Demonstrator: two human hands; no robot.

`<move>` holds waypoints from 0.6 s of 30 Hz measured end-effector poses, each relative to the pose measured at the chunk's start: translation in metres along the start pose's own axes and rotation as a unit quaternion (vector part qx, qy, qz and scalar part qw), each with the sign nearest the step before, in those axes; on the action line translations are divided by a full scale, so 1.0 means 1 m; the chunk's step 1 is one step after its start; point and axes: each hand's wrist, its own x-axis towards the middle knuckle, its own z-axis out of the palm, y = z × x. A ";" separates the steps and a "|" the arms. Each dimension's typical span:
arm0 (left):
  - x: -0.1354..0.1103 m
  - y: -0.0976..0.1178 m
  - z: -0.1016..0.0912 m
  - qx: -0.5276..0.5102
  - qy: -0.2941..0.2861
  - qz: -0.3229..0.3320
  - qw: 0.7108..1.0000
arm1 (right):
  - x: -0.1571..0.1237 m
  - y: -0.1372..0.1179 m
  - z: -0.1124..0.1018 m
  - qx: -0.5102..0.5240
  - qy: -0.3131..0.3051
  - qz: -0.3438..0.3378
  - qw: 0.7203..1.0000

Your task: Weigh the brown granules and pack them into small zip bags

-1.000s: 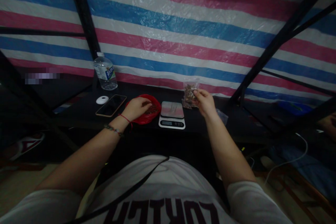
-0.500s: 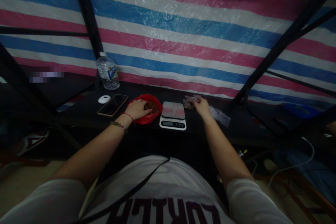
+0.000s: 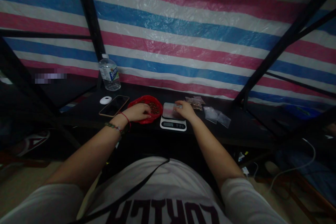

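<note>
My left hand (image 3: 139, 112) is over the near left side of a red plastic bag (image 3: 147, 121), its fingers curled together. Small brown pieces (image 3: 154, 107) lie inside the opened bag; whatever is between my fingertips is too small to make out. To the right of the bag sits a white kitchen scale (image 3: 173, 125) with a display and buttons along its front. Over the right part of its weighing plate (image 3: 168, 111) is my right hand (image 3: 186, 110), fingers apart and no object visible in them. Behind that hand lie small filled clear bags (image 3: 196, 103).
Flat clear zip bags (image 3: 215, 115) lie right of the scale. On the left are a phone (image 3: 114, 105), a white round case (image 3: 105, 100) and a clear water bottle (image 3: 110, 75). Black frame posts (image 3: 267, 59) and a striped plastic sheet (image 3: 170, 38) stand behind the black table.
My right hand has let go of the small filled bags and moved left over the scale plate. The left hand has drawn back slightly from the brown pieces, its fingers more curled.
</note>
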 end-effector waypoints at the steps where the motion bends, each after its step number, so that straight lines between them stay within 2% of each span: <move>1: 0.001 0.000 0.001 -0.008 0.035 -0.017 0.999 | 0.000 0.001 0.000 0.006 0.004 0.005 1.000; 3: 0.002 -0.001 0.002 -0.023 0.140 -0.081 0.987 | -0.002 0.003 -0.002 0.017 0.007 0.013 1.000; 5: 0.001 -0.002 0.004 -0.034 0.264 -0.164 0.950 | -0.003 0.003 -0.002 0.023 0.006 0.021 0.999; 7: 0.001 -0.001 0.007 -0.054 0.320 -0.208 0.923 | -0.003 0.002 -0.002 0.027 0.008 0.025 0.999; 9: 0.001 0.002 0.012 -0.086 0.277 -0.194 0.937 | -0.002 0.000 -0.001 0.028 0.012 0.017 0.999; 12: 0.002 0.011 0.015 -0.109 0.104 -0.110 0.983 | 0.000 -0.005 0.001 0.033 0.014 -0.001 0.999; 14: 0.001 0.016 0.014 -0.100 0.009 -0.063 0.993 | 0.002 -0.007 0.001 0.039 0.010 -0.003 0.999; 16: 0.000 0.019 0.008 -0.093 -0.033 -0.048 0.994 | 0.004 -0.009 -0.001 0.047 0.005 -0.003 0.999; 18: -0.003 0.020 0.000 -0.098 -0.048 -0.056 0.992 | 0.005 -0.011 -0.004 0.059 0.011 -0.005 0.998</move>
